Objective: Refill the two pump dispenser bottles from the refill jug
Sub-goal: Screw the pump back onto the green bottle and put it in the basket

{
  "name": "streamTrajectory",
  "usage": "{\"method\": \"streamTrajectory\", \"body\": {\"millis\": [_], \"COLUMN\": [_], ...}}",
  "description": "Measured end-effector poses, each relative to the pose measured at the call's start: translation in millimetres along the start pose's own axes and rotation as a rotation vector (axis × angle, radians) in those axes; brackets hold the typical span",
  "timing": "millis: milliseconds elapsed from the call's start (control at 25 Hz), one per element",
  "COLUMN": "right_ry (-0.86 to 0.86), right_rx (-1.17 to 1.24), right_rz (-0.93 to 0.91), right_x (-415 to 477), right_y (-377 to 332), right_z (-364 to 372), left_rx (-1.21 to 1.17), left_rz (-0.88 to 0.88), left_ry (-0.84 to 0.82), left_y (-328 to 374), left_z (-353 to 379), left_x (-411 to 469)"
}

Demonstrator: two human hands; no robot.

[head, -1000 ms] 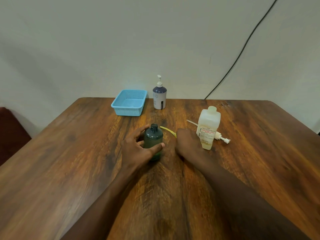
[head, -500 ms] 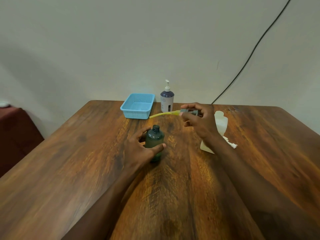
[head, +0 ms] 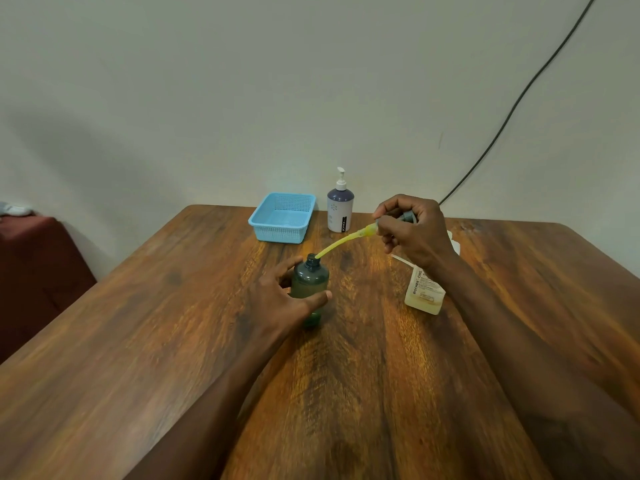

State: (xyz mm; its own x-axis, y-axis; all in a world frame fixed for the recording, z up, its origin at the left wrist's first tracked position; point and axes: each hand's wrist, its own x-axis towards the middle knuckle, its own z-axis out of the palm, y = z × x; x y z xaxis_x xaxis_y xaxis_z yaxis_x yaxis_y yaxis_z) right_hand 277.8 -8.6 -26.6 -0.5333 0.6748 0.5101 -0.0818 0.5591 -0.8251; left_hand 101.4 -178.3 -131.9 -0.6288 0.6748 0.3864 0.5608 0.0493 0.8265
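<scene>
Green bottle (head: 309,284) upright mid-table (head: 173,341), uncapped, left hand (head: 277,299) wrapped around it. Right hand (head: 414,230) pinches pump head, its yellow tube (head: 341,242) tip at the bottle mouth. Refill jug (head: 424,294) just right, yellowish liquid low inside. Second pump bottle (head: 340,209) capped beside empty blue basket (head: 282,218).

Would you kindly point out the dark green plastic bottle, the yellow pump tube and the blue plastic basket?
Dark green plastic bottle (head: 309,275): head view, shoulder below neck.
Yellow pump tube (head: 341,242): head view, mid-length.
Blue plastic basket (head: 281,233): head view, front wall.
</scene>
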Motion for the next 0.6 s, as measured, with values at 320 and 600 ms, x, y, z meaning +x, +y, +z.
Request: {"method": "streamTrajectory", "body": {"millis": [320,600], "right_ry": [-0.374,-0.562], "right_rx": [-0.349,-0.357], "right_rz": [-0.091,-0.096], "right_x": [10,18], "right_y": [-7,-12], "right_z": [14,32], "left_rx": [0.011,-0.002], "left_rz": [0.064,0.102], "left_ry": [-0.024,-0.016], "left_y": [12,24], "left_z": [1,2], "left_x": [1,3]}}
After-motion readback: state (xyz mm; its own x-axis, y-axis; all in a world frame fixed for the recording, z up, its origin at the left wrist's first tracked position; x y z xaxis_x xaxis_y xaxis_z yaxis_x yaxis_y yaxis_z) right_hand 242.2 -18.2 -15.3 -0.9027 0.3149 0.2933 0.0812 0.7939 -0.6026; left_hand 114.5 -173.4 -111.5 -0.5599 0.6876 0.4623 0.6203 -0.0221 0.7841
